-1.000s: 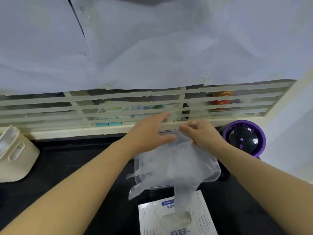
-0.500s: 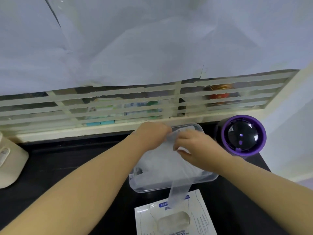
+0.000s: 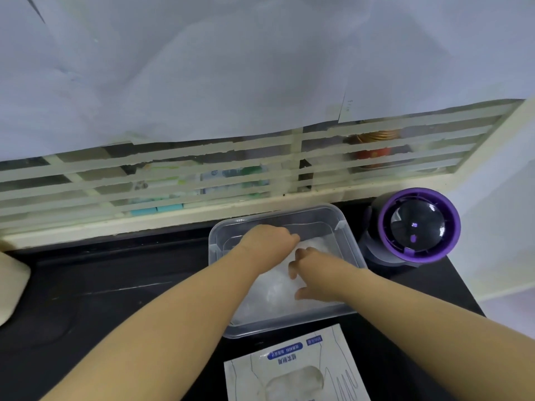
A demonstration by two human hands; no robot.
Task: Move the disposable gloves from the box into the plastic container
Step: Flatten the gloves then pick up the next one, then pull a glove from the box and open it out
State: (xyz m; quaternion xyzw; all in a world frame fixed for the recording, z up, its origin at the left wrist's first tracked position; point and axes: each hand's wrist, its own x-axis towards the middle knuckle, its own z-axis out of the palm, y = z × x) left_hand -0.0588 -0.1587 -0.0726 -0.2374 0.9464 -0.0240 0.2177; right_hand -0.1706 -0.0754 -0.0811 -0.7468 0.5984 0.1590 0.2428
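Thin clear plastic gloves (image 3: 275,287), mid-frame: featherlight, slippery, so I'd grab bunches. My right hand (image 3: 312,273) presses spread-fingered; left hand (image 3: 267,241) curls, grip unclear.

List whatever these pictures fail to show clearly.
Left hand, fingers: head view, tucked behind its own knuckles; grip unclear.
Gloves in the plastic container: head view, forearms cover much; count untellable.
Glove box: head view, cut off by bottom edge; print blurred.
Beige object: head view, cut by left edge; unidentifiable.

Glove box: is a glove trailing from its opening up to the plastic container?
No, bare dark counter separates the glove box from the plastic container.
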